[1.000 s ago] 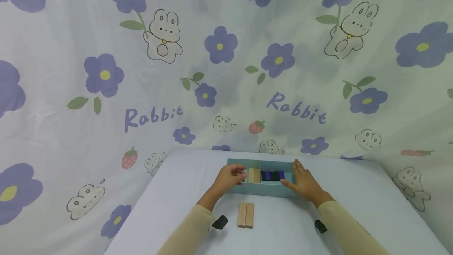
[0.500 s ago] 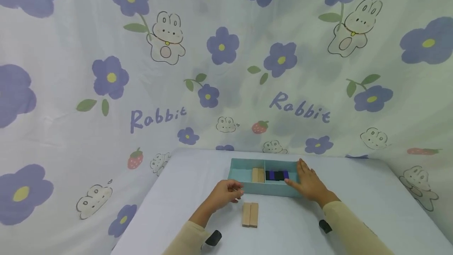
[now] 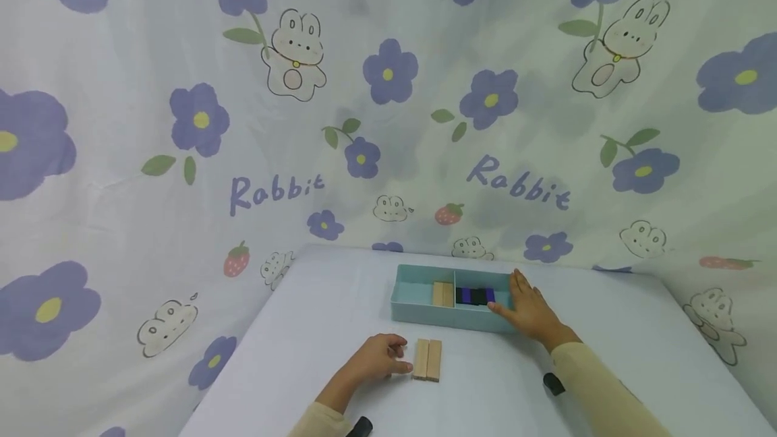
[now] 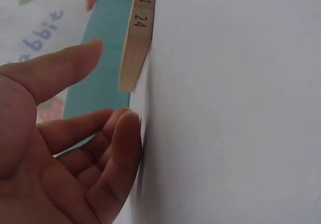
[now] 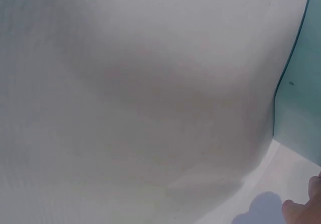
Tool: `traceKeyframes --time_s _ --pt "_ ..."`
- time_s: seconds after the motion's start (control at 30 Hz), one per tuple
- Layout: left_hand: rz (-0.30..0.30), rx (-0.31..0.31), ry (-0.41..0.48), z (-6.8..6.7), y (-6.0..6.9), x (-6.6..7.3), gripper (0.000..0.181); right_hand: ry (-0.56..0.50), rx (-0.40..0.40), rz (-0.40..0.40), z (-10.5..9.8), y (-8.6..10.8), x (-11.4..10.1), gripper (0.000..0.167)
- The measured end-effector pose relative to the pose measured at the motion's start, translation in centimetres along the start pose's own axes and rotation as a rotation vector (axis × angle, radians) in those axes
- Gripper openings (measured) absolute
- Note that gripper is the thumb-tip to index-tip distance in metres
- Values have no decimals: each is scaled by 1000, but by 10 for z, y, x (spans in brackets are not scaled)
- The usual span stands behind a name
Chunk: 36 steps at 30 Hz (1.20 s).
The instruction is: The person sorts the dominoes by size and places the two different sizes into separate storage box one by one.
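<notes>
Two light wooden blocks [image 3: 427,360] lie side by side on the white table. Just to their left is my left hand [image 3: 379,357], with thumb and fingers parted and nothing between them. The left wrist view shows a wooden block [image 4: 136,40] end-on, with printed numbers, beyond that hand [image 4: 85,153]. Behind the blocks stands a light teal box [image 3: 437,316] split by a divider. My right hand [image 3: 529,310] rests on its right end, fingers straight; the right wrist view catches only a bit of this hand [image 5: 304,209].
Two wooden blocks [image 3: 443,294] lie in the box's left compartment, against the divider. Black and purple pieces [image 3: 475,296] fill part of the right compartment. A patterned curtain [image 3: 388,154] hangs behind the white table [image 3: 291,356].
My left hand has drawn back from the box's left compartment to the table beside the two loose blocks. The right hand stays on the box's right end.
</notes>
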<state>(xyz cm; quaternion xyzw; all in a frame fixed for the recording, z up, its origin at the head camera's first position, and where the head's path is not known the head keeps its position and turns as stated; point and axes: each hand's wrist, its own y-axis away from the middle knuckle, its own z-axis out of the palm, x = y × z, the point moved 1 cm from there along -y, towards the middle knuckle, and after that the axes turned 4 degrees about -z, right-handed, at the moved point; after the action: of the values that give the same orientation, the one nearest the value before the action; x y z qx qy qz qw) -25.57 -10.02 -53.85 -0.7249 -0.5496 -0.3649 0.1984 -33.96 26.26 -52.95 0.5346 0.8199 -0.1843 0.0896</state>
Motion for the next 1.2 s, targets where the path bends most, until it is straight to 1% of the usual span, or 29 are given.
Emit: traceKeyframes --time_s 0.1,0.23,0.4,0.5,0.6,0.7,0.77,0.9,0.97,1.07,1.2 --pt "-8 -3 -13 2 1 0 62 14 11 -5 2 0 1 105" --pt "-9 -20 -61 5 1 2 72 15 15 -11 4 1 2 104" --pt "-2 -39 -116 9 -3 4 80 20 16 -1 5 0 3 104" --pt "5 -33 -182 11 -7 3 81 23 19 2 5 0 2 103" --pt "24 -24 -268 13 -10 1 76 21 23 3 5 -1 0 102" --pt "33 -27 -318 13 -11 0 71 15 24 6 5 0 -1 101" --pt "37 -33 -320 13 -10 1 72 10 21 7 5 2 -2 101" --pt "28 -63 -289 10 -8 6 84 12 24 12 5 3 -2 102" --pt "33 -82 -278 9 -9 9 86 9 23 16 5 3 -2 102" --pt "33 -89 -265 11 -10 12 84 14 18 17 6 4 -2 102" --pt "27 -69 -260 13 -12 14 77 17 24 11 5 2 -3 103"
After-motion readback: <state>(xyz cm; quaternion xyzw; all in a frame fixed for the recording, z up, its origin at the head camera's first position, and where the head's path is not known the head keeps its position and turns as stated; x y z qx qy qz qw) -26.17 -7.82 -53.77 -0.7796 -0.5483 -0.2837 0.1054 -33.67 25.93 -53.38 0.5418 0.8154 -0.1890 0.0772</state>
